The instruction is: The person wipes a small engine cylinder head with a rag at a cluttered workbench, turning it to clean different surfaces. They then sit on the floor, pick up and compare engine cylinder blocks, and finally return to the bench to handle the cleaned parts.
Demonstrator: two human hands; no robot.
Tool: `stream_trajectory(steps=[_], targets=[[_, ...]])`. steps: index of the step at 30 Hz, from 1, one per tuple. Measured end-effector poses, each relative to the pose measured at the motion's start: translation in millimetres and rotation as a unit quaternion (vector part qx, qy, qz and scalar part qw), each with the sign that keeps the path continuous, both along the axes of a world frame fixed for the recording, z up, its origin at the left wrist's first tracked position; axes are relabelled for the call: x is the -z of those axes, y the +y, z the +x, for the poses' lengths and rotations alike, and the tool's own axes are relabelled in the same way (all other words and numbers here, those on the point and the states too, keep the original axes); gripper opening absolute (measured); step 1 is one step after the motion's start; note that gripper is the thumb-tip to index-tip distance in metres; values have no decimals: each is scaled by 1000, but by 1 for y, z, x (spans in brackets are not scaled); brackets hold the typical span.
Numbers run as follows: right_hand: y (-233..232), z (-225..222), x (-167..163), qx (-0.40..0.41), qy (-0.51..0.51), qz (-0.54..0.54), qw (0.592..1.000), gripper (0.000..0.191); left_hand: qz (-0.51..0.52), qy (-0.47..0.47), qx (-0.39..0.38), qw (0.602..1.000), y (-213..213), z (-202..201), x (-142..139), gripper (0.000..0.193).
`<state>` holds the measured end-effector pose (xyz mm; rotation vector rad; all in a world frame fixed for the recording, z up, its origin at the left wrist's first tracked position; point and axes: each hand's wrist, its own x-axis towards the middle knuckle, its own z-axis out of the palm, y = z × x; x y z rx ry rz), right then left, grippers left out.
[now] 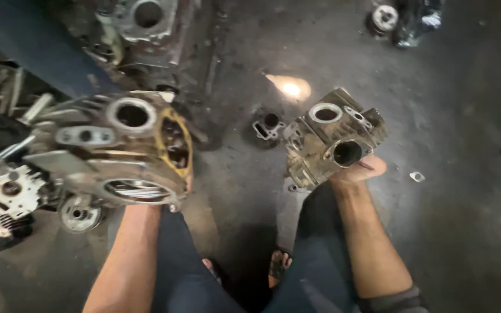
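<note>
- A small engine head [333,136] is being held up over the floor [453,116] by the right hand [356,171], grip closed underneath it, long axis tilted up-right, round port facing the camera.
- A larger finned engine casting [120,148] is being gripped by the left hand [188,181], long axis lying roughly left-right.

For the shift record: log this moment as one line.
left hand: holds large engine part | right hand: holds smaller engine part | below: concrete floor, more parts at left

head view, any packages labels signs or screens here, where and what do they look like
No labels, signs or screens in view.
Possible package: crumpled dark shiny plastic bag, top right on the floor, beside a round metal part.
</note>
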<state>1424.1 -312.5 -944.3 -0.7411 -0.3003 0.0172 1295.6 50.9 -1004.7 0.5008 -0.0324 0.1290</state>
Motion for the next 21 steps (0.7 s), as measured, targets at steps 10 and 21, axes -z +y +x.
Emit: stream_trajectory(steps=[10,21], targets=[[16,9,0,-47,-46,-31,997,44,2,-3,2,1000,7,-9,14,63],[18,1,-11,-169,-128,-120,970,44,-1,-8,28,1000,8,-3,30,55]])
